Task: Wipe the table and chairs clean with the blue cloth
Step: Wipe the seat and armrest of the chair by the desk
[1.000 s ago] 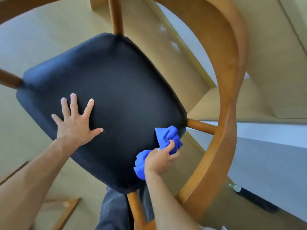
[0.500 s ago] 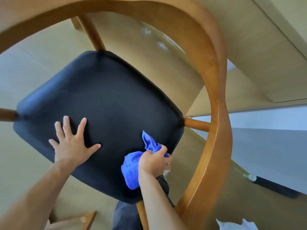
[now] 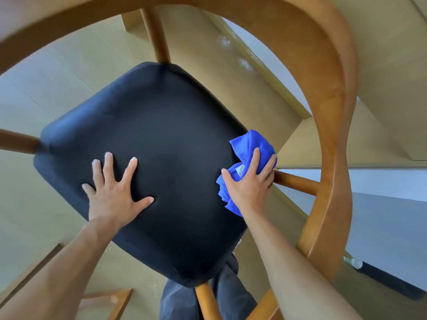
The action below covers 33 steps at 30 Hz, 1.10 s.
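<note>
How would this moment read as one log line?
left hand flat on black seat | right hand presses blue cloth at seat edge

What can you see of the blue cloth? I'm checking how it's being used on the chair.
The blue cloth is a bright blue, soft, plush-looking fabric, bunched up rather than spread flat, with a small pale tag showing. It lies at the right edge of the chair's black seat cushion, next to a wooden rail. The right hand presses on it with fingers spread over the top; folds stick out above and below the hand.

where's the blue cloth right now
In the head view, the blue cloth lies under the right hand at the black seat's right edge, beside a wooden spindle.
</note>
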### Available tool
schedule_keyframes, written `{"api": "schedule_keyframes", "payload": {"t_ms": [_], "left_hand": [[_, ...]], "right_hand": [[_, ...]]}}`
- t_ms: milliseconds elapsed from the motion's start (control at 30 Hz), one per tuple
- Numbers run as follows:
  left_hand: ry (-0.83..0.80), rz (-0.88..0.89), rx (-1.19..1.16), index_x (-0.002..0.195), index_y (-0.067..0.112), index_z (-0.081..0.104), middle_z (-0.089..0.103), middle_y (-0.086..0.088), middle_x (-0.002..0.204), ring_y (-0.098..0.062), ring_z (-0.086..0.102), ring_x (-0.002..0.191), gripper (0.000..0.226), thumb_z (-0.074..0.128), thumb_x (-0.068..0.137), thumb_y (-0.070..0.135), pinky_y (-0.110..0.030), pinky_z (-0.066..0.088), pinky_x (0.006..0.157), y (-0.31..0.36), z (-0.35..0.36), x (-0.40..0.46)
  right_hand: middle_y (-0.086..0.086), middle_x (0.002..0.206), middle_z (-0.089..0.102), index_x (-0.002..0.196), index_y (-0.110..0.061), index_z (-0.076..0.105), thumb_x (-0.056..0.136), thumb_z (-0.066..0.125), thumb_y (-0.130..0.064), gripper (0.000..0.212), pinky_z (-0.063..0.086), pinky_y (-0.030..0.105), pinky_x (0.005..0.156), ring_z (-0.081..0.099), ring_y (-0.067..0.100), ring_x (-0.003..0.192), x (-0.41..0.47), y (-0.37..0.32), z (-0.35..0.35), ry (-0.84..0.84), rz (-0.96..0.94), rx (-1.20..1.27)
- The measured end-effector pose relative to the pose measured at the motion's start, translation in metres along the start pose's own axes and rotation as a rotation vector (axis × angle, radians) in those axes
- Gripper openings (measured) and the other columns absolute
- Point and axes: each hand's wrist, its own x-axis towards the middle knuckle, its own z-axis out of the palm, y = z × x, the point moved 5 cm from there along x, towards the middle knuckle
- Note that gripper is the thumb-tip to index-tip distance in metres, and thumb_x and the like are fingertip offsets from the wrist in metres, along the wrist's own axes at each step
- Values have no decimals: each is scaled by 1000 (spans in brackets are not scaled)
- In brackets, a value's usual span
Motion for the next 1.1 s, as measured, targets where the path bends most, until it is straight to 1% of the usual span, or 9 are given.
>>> {"api": "schedule_keyframes", "payload": {"t_ms": [133,233,300,400,667,800,967,1033,1100], "left_hand": [[-15,-5,10,151,37,12,-12,-10,157,-35,-13,143,105,67,68,70,-65,23,105,0,0,1],[-6,-5,0,151,37,13,-11,-10,157,-35,-12,143,106,69,67,70,-65,24,105,0,-1,1],[-12,-12,-2,151,37,13,-12,-10,157,-35,-13,143,106,68,67,69,-65,23,105,1,-1,0],[-6,-10,-15,151,37,14,-12,-10,157,-34,-14,143,105,69,67,68,-65,22,105,0,-2,1],[14,-8,-17,151,37,17,-7,-11,159,-34,-11,143,105,71,66,68,-65,25,104,-1,-2,0],[24,-5,-26,151,36,20,-5,-11,158,-34,-9,143,105,72,65,68,-66,27,103,-1,-1,0],[48,-4,-18,150,36,23,-2,-10,158,-35,-6,143,106,73,63,68,-66,28,101,-2,1,1],[65,2,-19,149,35,27,1,-11,157,-36,-3,143,106,74,61,68,-67,30,99,-3,3,1],[70,4,-13,149,35,27,2,-11,157,-36,-2,143,106,73,60,69,-67,31,99,-4,4,2]], "right_hand": [[15,158,-21,151,-27,-15,73,63,-60,115,9,61,113,-17,37,145,27,3,-22,-366,-78,-325],[19,154,-31,147,-23,-28,69,74,-49,131,8,62,113,-23,38,144,30,5,-25,-475,-213,-523],[22,155,-23,148,-21,-24,66,79,-53,136,12,59,113,-16,40,145,31,5,-20,-432,-259,-577],[18,150,11,148,-23,4,57,83,-54,125,27,48,111,13,37,140,41,-2,-23,-313,-333,-516],[5,113,51,125,-24,40,76,64,-34,55,44,34,85,49,27,108,3,-9,-34,-304,-307,-247],[1,105,54,117,-23,36,75,63,-33,51,42,33,69,54,24,89,-10,-45,-30,-366,-363,-72],[10,153,13,137,-23,31,78,72,-42,75,34,47,107,25,35,135,-7,-60,-17,-111,-373,-76],[11,155,14,144,-24,21,75,74,-45,90,31,49,111,23,35,137,-18,-58,-4,-98,-369,-6],[10,151,26,142,-21,23,74,74,-40,87,38,45,106,35,33,131,-30,-57,0,-28,-428,43]]}}
